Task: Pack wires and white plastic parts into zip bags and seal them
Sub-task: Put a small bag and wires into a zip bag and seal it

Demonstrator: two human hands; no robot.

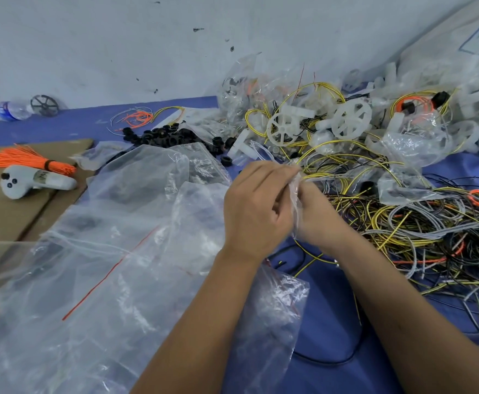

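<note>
In the head view, the left hand [256,207] and right hand [316,211] meet over the blue tabletop [326,331], both with fingers curled and pinching the top of 1 clear zip bag [275,305], whose crumpled body hangs down beneath the left wrist. The film looks thin, limp and slippery, almost weightless, so it likely needs a pinch at each side of the mouth, near the zip strip, rather than at the slack body. Whether anything is inside it I cannot tell. Just beyond and to the right of the right hand sprawls a tangle of wires [420,223]; these look light, springy and prone to snagging, best gathered as a loose coil. Farther past the hands lie the white plastic parts [352,118], spoked wheels, rigid and light, easy to take by the rim. More empty bags [104,251] spread left of the left hand.
</note>
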